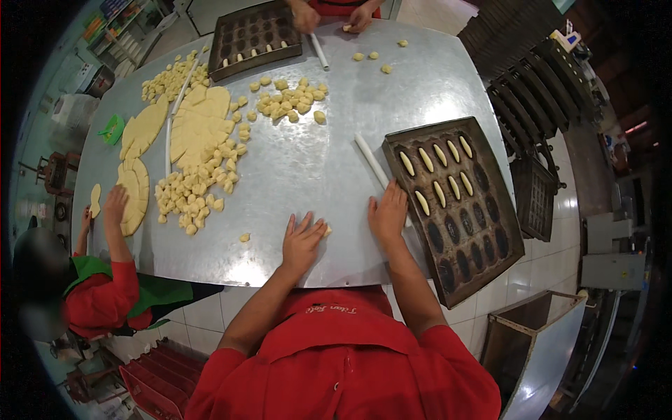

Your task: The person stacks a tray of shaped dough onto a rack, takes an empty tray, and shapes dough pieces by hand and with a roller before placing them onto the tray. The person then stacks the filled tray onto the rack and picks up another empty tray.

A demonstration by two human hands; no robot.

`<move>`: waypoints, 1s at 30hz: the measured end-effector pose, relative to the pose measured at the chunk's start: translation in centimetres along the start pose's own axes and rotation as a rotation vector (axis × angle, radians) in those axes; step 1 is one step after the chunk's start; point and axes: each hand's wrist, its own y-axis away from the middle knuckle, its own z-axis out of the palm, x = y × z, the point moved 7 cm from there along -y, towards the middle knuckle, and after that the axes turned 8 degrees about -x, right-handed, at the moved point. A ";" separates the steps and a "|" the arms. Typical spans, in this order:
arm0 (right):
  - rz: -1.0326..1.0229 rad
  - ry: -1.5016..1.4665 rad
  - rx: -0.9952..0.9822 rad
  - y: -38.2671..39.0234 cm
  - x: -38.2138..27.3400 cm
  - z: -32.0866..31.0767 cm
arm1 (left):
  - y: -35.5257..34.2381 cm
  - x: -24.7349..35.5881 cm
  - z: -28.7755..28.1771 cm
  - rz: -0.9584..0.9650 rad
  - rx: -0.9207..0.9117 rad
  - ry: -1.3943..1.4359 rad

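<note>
My left hand (302, 243) lies palm down near the table's front edge, fingers spread. A small dough piece (328, 229) touches or sits just beside its fingertips. My right hand (387, 213) is over the lower part of a white rolling pin (370, 159), thumb to the left and fingers across it; the palm hides the grip. Right of that hand is a dark metal baking tray (516, 244) with oval hollows. Slim dough rolls (439, 155) fill several hollows in its far rows; the nearer hollows hold none. One loose dough ball (245, 237) lies left of my left hand.
Heaps of dough pieces (196, 192) and flattened dough sheets (199, 126) cover the left of the metal table (364, 91). A co-worker's hands (115, 206) are at the left; another's (360, 17) work across the table beside a second tray (255, 35). Stacked trays (539, 91) stand right.
</note>
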 end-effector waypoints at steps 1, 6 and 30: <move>0.148 0.053 -0.169 0.3 0.7 1.4 | 0.1 0.2 0.3 0.017 -0.018 -0.118; -0.092 -0.257 -0.589 6.6 -4.1 3.4 | 0.7 2.0 -2.2 -0.030 0.022 -0.373; -0.158 -0.260 -0.717 8.5 -4.0 4.9 | 2.6 1.3 -1.1 -0.062 -0.200 -0.087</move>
